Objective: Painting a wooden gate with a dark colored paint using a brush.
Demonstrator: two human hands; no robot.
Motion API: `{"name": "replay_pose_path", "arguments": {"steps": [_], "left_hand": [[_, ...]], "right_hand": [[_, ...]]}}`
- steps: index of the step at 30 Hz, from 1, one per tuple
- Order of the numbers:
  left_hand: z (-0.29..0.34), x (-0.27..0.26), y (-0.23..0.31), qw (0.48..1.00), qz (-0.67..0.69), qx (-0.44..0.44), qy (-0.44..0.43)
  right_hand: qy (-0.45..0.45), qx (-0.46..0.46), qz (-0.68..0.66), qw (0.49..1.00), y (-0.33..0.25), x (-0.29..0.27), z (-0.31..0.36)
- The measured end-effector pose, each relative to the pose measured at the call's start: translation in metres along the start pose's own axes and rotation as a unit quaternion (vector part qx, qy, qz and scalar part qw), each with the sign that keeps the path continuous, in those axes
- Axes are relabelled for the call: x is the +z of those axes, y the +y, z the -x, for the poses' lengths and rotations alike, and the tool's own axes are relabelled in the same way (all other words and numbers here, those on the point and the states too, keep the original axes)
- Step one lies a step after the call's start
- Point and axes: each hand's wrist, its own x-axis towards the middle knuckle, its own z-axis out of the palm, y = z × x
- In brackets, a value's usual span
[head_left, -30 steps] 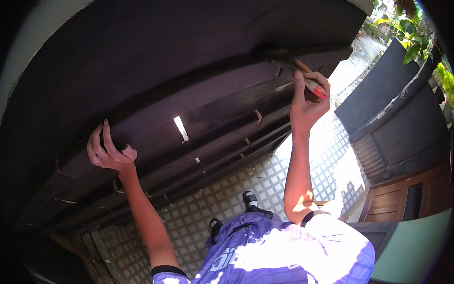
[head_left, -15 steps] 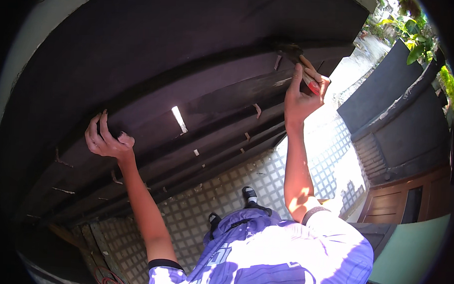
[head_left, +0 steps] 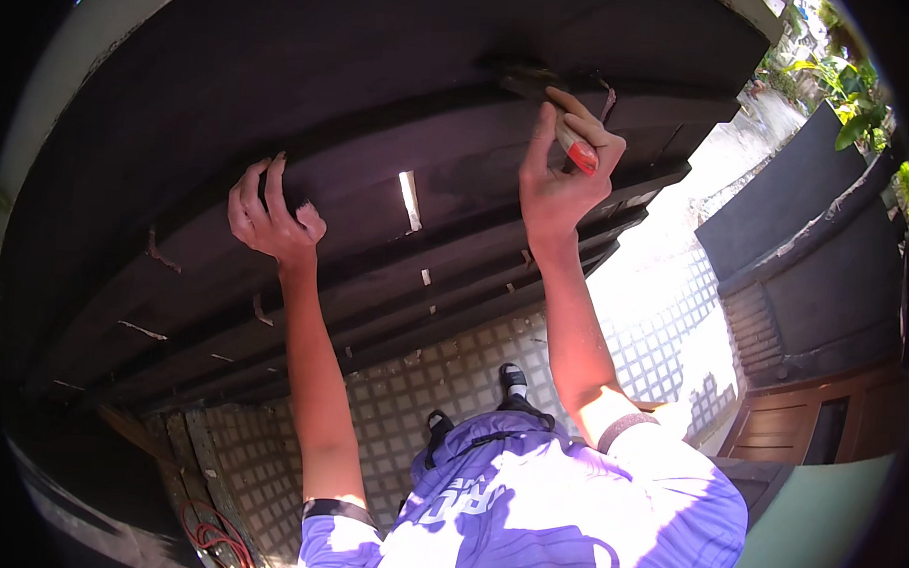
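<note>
Since the earlier frame, the right hand [head_left: 568, 178] has swept the brush [head_left: 572, 140] leftward along the seam, toward the bright slit [head_left: 410, 200] at eleven o'clock, while the left hand [head_left: 277, 218] keeps its place against the dark boards [head_left: 331, 79]. The brush sits near one o'clock, its handle pinched between thumb and fingers, bristles pointing up toward twelve, under the overlapping edge. At ten o'clock the left fingers crook against a board's lip; shadow pools there, so I cannot tell whether they grasp it or merely rest. Working this seam well probably calls for a light, steady grip, bristles angled into the overlap and long, even strokes following the edge. The boards look matt, long and stepped like cladding, their edges bowed by the lens, with ragged pale strips dangling. The brush's slim, pale handle ends in glossy red; toward six o'clock lies gridded paving [head_left: 376, 381].
</note>
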Motion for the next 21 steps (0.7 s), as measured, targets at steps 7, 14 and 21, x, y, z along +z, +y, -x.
{"name": "replay_pose_path", "arguments": {"steps": [7, 14, 21], "left_hand": [[0.002, -0.004, -0.005, 0.999, 0.032, -0.001, -0.002], [0.005, -0.004, -0.005, 0.999, 0.037, -0.009, -0.022], [0.002, -0.004, -0.005, 0.997, 0.066, -0.011, -0.025]], "right_hand": [[-0.004, 0.032, 0.013, 0.999, -0.020, 0.004, 0.003], [0.008, 0.053, 0.011, 0.998, -0.016, 0.002, 0.007], [-0.017, -0.003, 0.013, 1.000, -0.023, 0.006, 0.013]]}}
